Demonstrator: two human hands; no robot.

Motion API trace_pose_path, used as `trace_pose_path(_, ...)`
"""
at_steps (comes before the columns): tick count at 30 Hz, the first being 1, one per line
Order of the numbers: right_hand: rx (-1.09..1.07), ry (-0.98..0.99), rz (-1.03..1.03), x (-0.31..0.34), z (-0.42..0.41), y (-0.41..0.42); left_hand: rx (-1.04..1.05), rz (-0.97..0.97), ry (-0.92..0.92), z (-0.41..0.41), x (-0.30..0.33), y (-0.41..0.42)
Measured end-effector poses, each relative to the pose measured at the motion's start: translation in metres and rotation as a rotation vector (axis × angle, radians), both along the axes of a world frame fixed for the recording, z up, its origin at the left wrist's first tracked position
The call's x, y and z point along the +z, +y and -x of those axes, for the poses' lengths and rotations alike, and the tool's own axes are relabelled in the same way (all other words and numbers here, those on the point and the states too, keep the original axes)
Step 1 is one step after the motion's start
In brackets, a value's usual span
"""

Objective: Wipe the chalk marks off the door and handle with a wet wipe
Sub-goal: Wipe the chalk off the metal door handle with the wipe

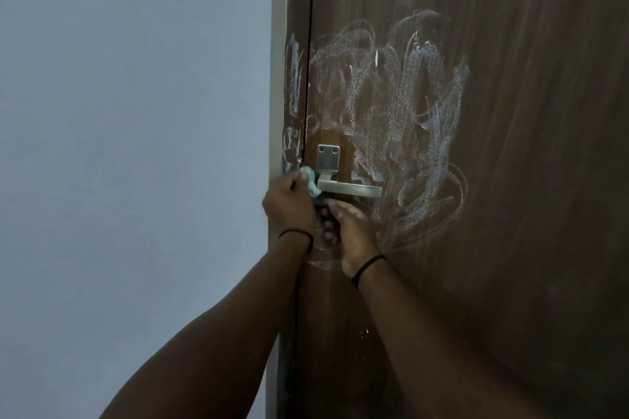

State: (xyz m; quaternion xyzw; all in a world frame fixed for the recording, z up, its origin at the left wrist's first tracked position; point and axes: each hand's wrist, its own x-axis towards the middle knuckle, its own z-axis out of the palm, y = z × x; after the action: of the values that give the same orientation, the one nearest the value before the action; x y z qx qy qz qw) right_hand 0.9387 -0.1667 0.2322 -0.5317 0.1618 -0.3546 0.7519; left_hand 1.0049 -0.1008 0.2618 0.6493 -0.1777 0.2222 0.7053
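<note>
One door (pixel 510 180), one metal handle (pixel 350 190) with one plate that has two screws, and one green wet wipe (pixel 73 183). Two hands: the left hand (pixel 289 204) and the right hand (pixel 352 235). Two black wristbands, one on each wrist
</note>
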Motion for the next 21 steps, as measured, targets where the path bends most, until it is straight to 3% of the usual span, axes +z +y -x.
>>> trace_pose_path(3,-0.066,0.053,-0.003,-0.008,0.003,-0.010,0.008,-0.010,-0.163,0.001,0.025,-0.010)
trace_pose_path(7,-0.108,0.159,0.111,-0.024,0.013,-0.024,0.002,-0.081,-0.132,-0.005,0.014,-0.016)
trace_pose_path(15,-0.147,0.232,0.181,-0.050,0.017,-0.029,-0.050,-0.187,0.166,0.005,-0.037,-0.016)
trace_pose_path(19,-0.174,0.147,0.282,-0.039,0.015,-0.020,-0.287,0.076,0.544,0.020,-0.040,-0.025)
trace_pose_path(21,-0.189,0.114,0.396,-0.031,0.013,-0.019,-0.382,0.156,0.601,0.022,-0.036,-0.025)
